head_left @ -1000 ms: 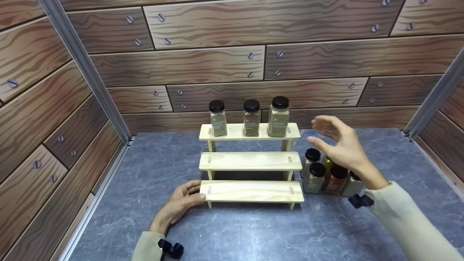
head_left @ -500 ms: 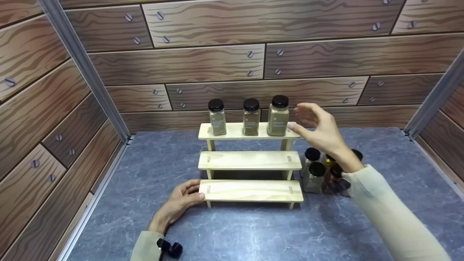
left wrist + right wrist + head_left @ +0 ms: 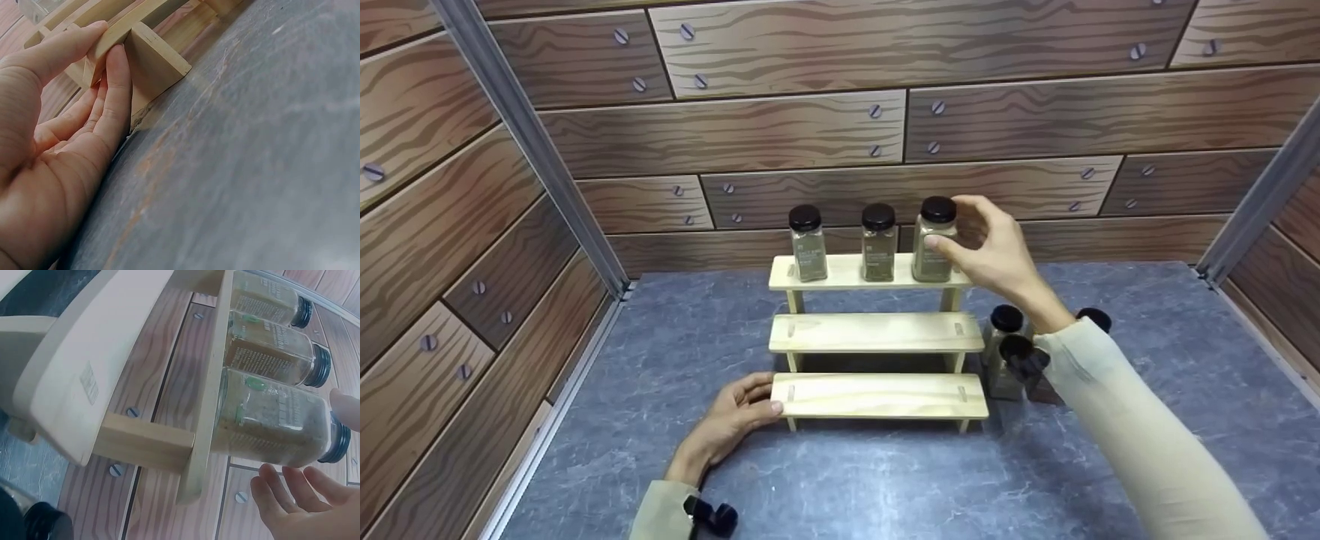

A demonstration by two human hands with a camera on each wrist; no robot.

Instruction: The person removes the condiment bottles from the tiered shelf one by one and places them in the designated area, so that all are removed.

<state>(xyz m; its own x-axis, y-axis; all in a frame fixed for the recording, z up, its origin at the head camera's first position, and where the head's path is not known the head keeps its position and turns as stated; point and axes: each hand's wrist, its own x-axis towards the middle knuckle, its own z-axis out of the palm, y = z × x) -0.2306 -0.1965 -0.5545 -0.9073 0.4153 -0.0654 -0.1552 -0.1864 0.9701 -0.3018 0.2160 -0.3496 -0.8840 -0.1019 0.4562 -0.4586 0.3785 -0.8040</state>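
A three-step wooden spice rack [image 3: 877, 394] stands on the table. My left hand [image 3: 727, 424] holds the left end of its lowest step; in the left wrist view the thumb lies on top of the board and the fingers beneath it. Three black-capped spice jars stand upright on the top step: a left jar [image 3: 810, 259], a middle jar [image 3: 878, 259] and a right jar [image 3: 924, 251]. My right hand [image 3: 997, 251] is around the right jar, thumb in front, fingers on its far side. The right wrist view shows the fingers loosely extended beside the glass; contact is unclear.
Several more capped spice jars [image 3: 1005, 375] stand grouped on the table right of the rack, partly hidden by my right forearm. Behind the rack rises a wood-patterned wall [image 3: 780, 139]. The grey marbled table [image 3: 855, 480] extends in front.
My right hand has moved left from above the grouped jars to the right jar on the top step. My left hand has stayed on the rack. The jars on the rack have not moved.
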